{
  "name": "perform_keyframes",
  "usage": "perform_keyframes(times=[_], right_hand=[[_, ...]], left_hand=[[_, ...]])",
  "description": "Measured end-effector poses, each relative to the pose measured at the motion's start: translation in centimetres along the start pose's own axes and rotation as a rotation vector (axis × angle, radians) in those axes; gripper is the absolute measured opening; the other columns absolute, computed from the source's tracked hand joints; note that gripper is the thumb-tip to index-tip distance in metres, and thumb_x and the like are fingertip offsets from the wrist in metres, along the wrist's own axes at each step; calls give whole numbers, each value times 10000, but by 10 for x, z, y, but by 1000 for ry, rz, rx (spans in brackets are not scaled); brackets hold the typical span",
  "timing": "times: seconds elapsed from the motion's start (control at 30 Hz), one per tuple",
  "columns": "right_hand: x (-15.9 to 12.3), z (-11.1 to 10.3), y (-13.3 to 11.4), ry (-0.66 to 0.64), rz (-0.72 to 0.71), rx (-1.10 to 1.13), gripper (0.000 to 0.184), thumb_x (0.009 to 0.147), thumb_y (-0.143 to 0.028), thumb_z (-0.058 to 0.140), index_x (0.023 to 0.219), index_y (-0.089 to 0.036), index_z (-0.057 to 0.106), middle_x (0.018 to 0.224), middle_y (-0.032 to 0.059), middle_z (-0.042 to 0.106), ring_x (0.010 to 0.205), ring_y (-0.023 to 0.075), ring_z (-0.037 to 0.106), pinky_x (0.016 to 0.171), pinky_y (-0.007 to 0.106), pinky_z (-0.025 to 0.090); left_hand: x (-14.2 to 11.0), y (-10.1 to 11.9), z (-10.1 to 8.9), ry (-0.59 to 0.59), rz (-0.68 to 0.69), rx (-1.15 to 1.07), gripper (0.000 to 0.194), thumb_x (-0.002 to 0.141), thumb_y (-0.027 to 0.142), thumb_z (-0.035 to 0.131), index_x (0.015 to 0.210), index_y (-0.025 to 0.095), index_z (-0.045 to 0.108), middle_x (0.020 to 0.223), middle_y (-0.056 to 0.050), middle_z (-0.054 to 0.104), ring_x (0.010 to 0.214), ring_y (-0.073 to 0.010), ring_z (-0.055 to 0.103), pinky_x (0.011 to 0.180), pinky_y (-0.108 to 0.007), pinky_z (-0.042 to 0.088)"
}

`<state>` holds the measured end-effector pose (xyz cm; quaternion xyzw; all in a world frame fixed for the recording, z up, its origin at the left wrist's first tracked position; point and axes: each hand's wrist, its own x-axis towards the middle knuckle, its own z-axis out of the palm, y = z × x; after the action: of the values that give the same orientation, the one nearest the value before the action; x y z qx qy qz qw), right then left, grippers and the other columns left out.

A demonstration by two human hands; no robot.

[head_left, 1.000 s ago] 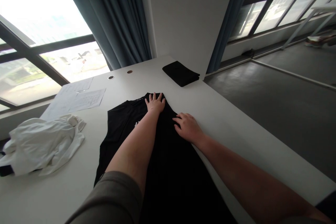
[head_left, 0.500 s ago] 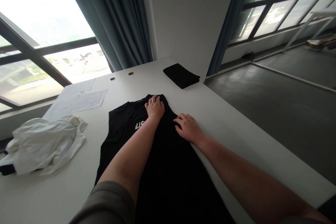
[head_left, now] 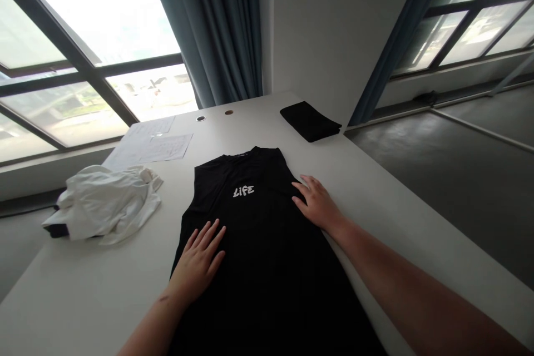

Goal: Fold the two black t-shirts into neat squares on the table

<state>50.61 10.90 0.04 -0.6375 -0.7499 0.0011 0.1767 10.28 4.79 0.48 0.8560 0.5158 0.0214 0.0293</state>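
Observation:
A black sleeveless shirt point(head_left: 258, 245) with white "Life" lettering on its chest lies spread flat, its neckline at the far end. My left hand point(head_left: 199, 261) is open over the shirt's left side, fingers stretched out on the cloth. At the opposite edge, below the right armhole, my right hand point(head_left: 316, 200) rests with its fingers apart on the fabric. Neither hand grips anything. The shirt's lower end runs out of view at the bottom.
The shirt lies on a white table point(head_left: 104, 295). Beyond it is a folded black cloth point(head_left: 311, 120) near the far right corner. Crumpled white fabric point(head_left: 110, 200) and paper sheets point(head_left: 167, 147) are on the left. A blue curtain point(head_left: 225, 33) hangs behind the table.
My left hand has moved from the right shoulder back and left to the shirt's left side, uncovering the lettering. My right hand stays at the right edge. The view has turned left.

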Motion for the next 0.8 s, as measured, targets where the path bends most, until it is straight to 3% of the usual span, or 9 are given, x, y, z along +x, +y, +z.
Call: perform_keyframes(times=[0.1,0.23,0.33,0.57,0.73,0.8], right_hand=[[-2,5,-3,-58,-74,-28,581,1044,-432,453,1588,-227,460,1712,112,298,1583,354,225,1251,569,270],[-5,12,-6,-234,-123,-62,602,1045,-484,440,1615,-293,411,1717,84,294,1592,359,211,1239,668,220],[-7,12,-5,-264,-129,-48,603,1038,-488,455,1613,-310,412,1710,80,297,1586,376,223,1221,728,185],[-3,12,3,-144,-238,167,489,1039,-338,428,1511,-282,544,1535,89,576,1444,307,513,1242,713,164],[2,21,13,4,-156,208,478,1012,-305,453,1458,-229,605,1530,110,578,1453,289,504,1243,592,316],[3,24,16,5,-138,188,500,1000,-306,475,1482,-229,587,1548,109,560,1473,299,477,1233,581,344]], left_hand=[[-12,0,2,15,-52,-4,596,1040,428,415,1631,412,341,1706,60,274,1586,-233,271,1306,-490,246],[-3,-2,5,40,-12,-25,582,1047,418,432,1624,373,372,1699,28,323,1579,-244,297,1298,-517,257],[2,-8,8,81,24,-39,568,1057,416,437,1616,327,395,1696,-4,345,1572,-263,314,1285,-545,275],[-1,-12,13,99,53,-76,574,1045,414,487,1607,329,406,1696,-16,356,1568,-272,319,1288,-546,258],[-3,-10,11,113,40,-102,560,1036,391,508,1588,328,435,1689,-19,373,1564,-270,328,1290,-534,259],[-4,-9,11,110,33,-106,557,1032,385,517,1582,328,444,1687,-23,377,1563,-271,330,1289,-535,261]])
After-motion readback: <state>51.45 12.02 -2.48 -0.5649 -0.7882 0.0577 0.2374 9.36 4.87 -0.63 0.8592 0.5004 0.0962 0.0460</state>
